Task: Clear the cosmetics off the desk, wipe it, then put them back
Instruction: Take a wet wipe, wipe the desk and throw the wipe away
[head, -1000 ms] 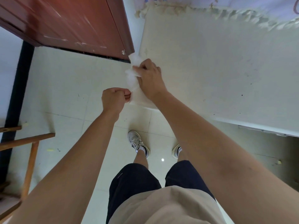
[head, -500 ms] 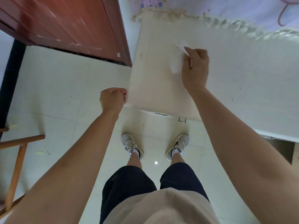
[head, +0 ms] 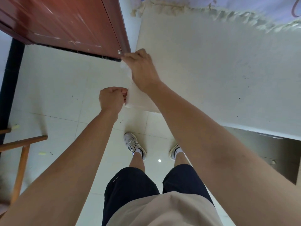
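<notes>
A cream-white flat desk top [head: 211,70] is seen from above. The right hand [head: 143,69] is laid knuckles-up over the desk's left edge, with its forearm stretched diagonally across the near left corner. Its fingers are curled round a crumpled white wipe [head: 122,66], of which only a small tuft is seen below the fingertips, just off that edge. The left hand [head: 112,98] is held as a fist against the side of the desk's near left corner, wrist straight; whether anything is gripped in it cannot be told. The two hands are separated by a short stretch of edge. A red-brown wooden door [head: 65,25] is seen just left of the desk's far end.
</notes>
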### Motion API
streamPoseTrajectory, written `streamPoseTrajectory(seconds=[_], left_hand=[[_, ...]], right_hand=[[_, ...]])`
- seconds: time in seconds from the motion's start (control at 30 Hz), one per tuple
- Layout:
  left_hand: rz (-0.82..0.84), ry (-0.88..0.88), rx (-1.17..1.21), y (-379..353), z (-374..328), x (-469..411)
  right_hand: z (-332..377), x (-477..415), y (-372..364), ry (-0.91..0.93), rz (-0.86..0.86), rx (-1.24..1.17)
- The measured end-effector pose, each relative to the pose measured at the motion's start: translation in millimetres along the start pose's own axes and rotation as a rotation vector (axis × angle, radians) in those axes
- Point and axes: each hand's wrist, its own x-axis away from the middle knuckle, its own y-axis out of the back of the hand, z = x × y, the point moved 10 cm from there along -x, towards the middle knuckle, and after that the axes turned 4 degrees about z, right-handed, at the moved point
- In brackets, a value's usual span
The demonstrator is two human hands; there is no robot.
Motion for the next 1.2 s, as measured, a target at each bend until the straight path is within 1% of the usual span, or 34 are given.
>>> streamPoseTrajectory(seconds=[0.1,0.17,0.2,0.23,0.27,0.3,0.33,0.37,0.5,0.57,0.63,0.73,0.8,0.83,0.87,0.9,0.93,1.0,1.03,1.07,1.1,1.13,1.2], left_hand=[[0.002,-0.003,-0.032,-3.1,-2.8,-1.3],[0.004,0.000,-0.039,-5.2,-4.7,-3.7],[0.004,0.001,-0.038,-6.0,-5.9,-4.6],[0.004,0.002,-0.038,-6.5,-7.3,-5.5],[0.006,0.000,-0.043,-7.1,-8.3,-6.5],[0.009,-0.004,-0.049,-7.5,-9.1,-7.9],[0.015,-0.010,-0.056,-7.8,-9.3,-9.3],[0.023,-0.015,-0.061,-8.1,-9.1,-10.5],[0.070,-0.020,-0.052,-9.1,-7.4,-13.0],[0.094,-0.028,-0.042,-8.9,-7.8,-13.3],[0.106,-0.024,-0.026,-8.6,-7.4,-14.2],[0.112,-0.012,-0.003,-9.8,-7.9,-13.8],[0.107,-0.008,-0.001,-9.5,-7.7,-13.2],[0.108,-0.007,0.000,-9.4,-7.3,-13.5],[0.110,-0.004,-0.002,-9.3,-6.5,-13.8],[0.113,0.000,-0.001,-8.8,-5.6,-14.2],[0.119,0.001,0.002,-8.8,-4.8,-14.9],[0.143,0.005,0.004,-10.1,-3.4,-15.7],[0.153,0.007,0.005,-10.2,-3.0,-15.3],[0.161,0.007,0.007,-10.2,-2.0,-15.6],[0.171,0.010,0.010,-10.0,-1.2,-14.9],[0.187,0.020,0.012,-10.1,0.4,-13.1],[0.225,0.055,0.015,-9.5,6.8,-9.4]], right_hand=[[-54.5,23.7,48.0,-0.200,-0.334,-0.259],[-109.4,52.2,73.7,-0.411,-0.507,-0.270],[-138.2,64.8,82.8,-0.535,-0.540,-0.242],[-163.8,72.9,85.6,-0.648,-0.507,-0.182],[-182.7,76.5,81.5,-0.731,-0.411,-0.101],[-193.8,76.5,72.2,-0.776,-0.290,-0.022],[-197.8,73.5,61.8,-0.785,-0.188,0.041],[-197.1,67.7,54.6,-0.772,-0.141,0.081],[-189.9,18.1,54.5,-0.760,-0.139,0.171],[-176.1,-14.6,52.4,-0.710,-0.108,0.192],[-143.9,-45.3,46.6,-0.585,-0.084,0.201],[-74.0,-73.7,26.5,-0.267,-0.005,0.185],[-28.2,-73.4,7.7,-0.020,0.086,0.104],[-14.3,-68.4,4.8,0.067,0.094,0.033],[-12.0,-62.9,10.1,0.096,0.044,-0.048],[-22.9,-57.0,20.7,0.043,-0.031,-0.143],[-44.8,-50.5,30.1,-0.060,-0.102,-0.190],[-104.4,-33.8,47.0,-0.337,-0.188,-0.095],[-137.8,-22.5,53.1,-0.499,-0.184,-0.026],[-163.0,-12.5,59.2,-0.622,-0.175,0.042],[-176.8,-6.4,63.9,-0.685,-0.164,0.103],[-178.8,-5.9,63.8,-0.686,-0.148,0.141],[-155.7,-13.6,51.8,-0.549,-0.101,0.136]])
